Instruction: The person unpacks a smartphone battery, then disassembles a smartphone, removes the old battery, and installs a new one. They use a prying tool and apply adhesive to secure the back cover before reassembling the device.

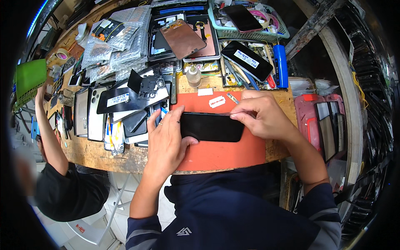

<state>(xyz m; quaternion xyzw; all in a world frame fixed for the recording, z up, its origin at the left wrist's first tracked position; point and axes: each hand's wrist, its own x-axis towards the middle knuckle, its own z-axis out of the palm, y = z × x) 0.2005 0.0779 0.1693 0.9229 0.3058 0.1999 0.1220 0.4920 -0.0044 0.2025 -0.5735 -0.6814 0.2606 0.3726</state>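
Observation:
A black-faced smartphone (pixel 212 127) lies lengthwise above an orange-red mat (pixel 216 156). My left hand (pixel 164 139) grips its left end, fingers along the far edge and thumb at the near edge. At the far right corner, my right hand (pixel 262 114) is closed in a pinch against the phone's edge. Whatever thin thing sits between those fingertips is too small to make out. Just beyond the phone are a razor blade (pixel 216 101), a small metallic strip (pixel 232 98) and a white slip (pixel 205 92).
A clear bottle (pixel 193 77) stands behind the mat. Phone parts (pixel 125 100) pile up on the left, below bubble-wrapped packets (pixel 116 41). A labelled black screen (pixel 246 61) rests over tools at the back right, near a green basket (pixel 273 33). Another person's arm (pixel 52 131) reaches in at left.

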